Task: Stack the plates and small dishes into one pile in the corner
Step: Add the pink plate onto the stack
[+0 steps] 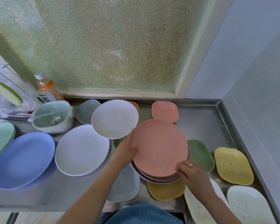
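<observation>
A small stack topped by a pink plate (159, 147) was held at its near rim by the curled fingers of the right hand (193, 172) and at its left rim by the left hand (126, 151), above the steel counter (200, 123). Beyond the left fingertips lay a white plate (115, 118).

Stainless steel counter (200, 120) with a raised rim fills the lower frame, tucked into a room corner. Behind the counter, a frosted pebbled-glass window (103, 46) in a pale frame lets in soft greenish daylight. Right of the counter, a plain pale bluish wall (257, 70).
</observation>
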`<control>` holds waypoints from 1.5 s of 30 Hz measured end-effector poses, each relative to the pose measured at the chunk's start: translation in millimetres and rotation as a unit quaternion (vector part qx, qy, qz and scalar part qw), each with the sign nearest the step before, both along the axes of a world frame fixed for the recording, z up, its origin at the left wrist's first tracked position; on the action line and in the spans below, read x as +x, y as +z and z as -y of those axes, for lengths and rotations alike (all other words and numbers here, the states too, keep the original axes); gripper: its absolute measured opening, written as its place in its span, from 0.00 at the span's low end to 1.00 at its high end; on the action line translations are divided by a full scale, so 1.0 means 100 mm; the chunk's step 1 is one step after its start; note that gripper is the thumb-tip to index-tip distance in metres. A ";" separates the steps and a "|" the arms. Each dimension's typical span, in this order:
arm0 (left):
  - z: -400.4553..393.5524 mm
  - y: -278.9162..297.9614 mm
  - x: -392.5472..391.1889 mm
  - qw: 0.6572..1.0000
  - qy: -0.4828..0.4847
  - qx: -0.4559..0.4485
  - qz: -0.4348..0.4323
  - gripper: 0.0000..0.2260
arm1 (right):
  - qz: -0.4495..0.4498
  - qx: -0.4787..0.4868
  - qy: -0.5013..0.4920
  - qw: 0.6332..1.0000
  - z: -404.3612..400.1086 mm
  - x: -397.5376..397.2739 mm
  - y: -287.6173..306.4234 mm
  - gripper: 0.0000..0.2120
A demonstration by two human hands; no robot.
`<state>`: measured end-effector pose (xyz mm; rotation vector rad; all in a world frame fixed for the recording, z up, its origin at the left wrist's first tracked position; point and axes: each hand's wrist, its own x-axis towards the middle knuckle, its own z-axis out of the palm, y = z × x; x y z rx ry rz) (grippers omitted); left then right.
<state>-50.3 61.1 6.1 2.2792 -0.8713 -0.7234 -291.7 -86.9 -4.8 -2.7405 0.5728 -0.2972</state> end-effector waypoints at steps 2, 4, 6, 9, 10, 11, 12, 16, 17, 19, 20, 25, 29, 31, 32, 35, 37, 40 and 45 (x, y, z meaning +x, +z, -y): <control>0.00 -0.03 -0.02 1.000 -0.016 0.010 0.021 0.34 | -0.020 -0.037 0.003 0.999 0.01 -0.09 -0.02 0.02; -0.02 -0.05 -0.03 0.998 -0.033 0.028 0.046 0.34 | -0.027 -0.037 -0.007 0.999 -0.01 -0.17 -0.05 0.08; -0.02 -0.06 -0.05 0.996 -0.046 0.047 0.054 0.32 | -0.031 -0.031 -0.020 0.999 -0.03 -0.19 -0.03 0.09; -0.02 -0.08 -0.05 0.996 -0.048 0.053 0.054 0.31 | -0.037 -0.027 -0.037 0.998 -0.05 -0.15 0.00 0.10; -0.01 -0.08 -0.04 0.996 -0.048 0.053 0.057 0.31 | -0.036 -0.024 -0.041 0.998 -0.05 -0.14 -0.01 0.10; 0.00 -0.08 -0.03 0.996 -0.048 0.051 0.060 0.31 | -0.039 -0.019 -0.048 0.998 -0.05 -0.12 -0.01 0.11; 0.01 -0.08 -0.03 0.996 -0.047 0.050 0.060 0.31 | -0.033 -0.022 -0.051 0.998 -0.05 -0.10 -0.02 0.11; 0.05 -0.06 -0.02 0.996 -0.036 0.044 0.075 0.29 | -0.027 -0.046 -0.048 0.997 -0.02 -0.07 -0.02 0.15; 0.05 -0.06 -0.02 0.995 -0.031 0.041 0.081 0.28 | -0.027 -0.056 -0.044 0.997 -0.02 -0.08 -0.02 0.17; 0.06 -0.07 -0.01 0.994 -0.028 0.038 0.095 0.26 | -0.023 -0.070 -0.037 0.997 -0.02 -0.09 -0.04 0.25; 0.07 -0.07 -0.01 0.994 -0.028 0.035 0.099 0.26 | -0.012 -0.075 -0.037 0.996 -0.02 -0.09 -0.07 0.29; 0.07 -0.09 0.01 0.995 -0.023 0.034 0.096 0.27 | -0.011 -0.042 -0.012 0.999 0.00 -0.01 -0.13 0.26; 0.08 -0.14 0.04 0.996 0.001 -0.006 0.091 0.26 | -0.034 0.012 0.017 0.999 0.00 0.03 -0.10 0.15; 0.07 -0.16 0.06 0.995 0.029 -0.053 0.079 0.22 | -0.031 0.042 -0.003 0.999 0.01 0.09 -0.07 0.12; 0.07 -0.16 0.06 0.994 0.038 -0.073 0.076 0.21 | -0.049 0.073 0.000 0.996 0.02 0.11 -0.09 0.12; 0.04 -0.15 0.07 0.994 0.027 -0.077 0.077 0.23 | -0.082 0.135 0.007 0.987 0.06 0.12 -0.11 0.13; 0.02 -0.15 0.07 0.996 0.007 -0.044 0.077 0.25 | -0.076 0.160 -0.007 0.984 0.04 0.12 -0.06 0.13; 0.00 -0.15 0.06 0.996 -0.031 0.024 0.084 0.28 | -0.020 0.243 -0.046 0.969 -0.03 0.11 0.00 0.17; -0.04 -0.19 0.02 0.995 -0.046 0.049 0.076 0.29 | 0.066 0.318 -0.167 0.931 -0.08 0.24 0.03 0.21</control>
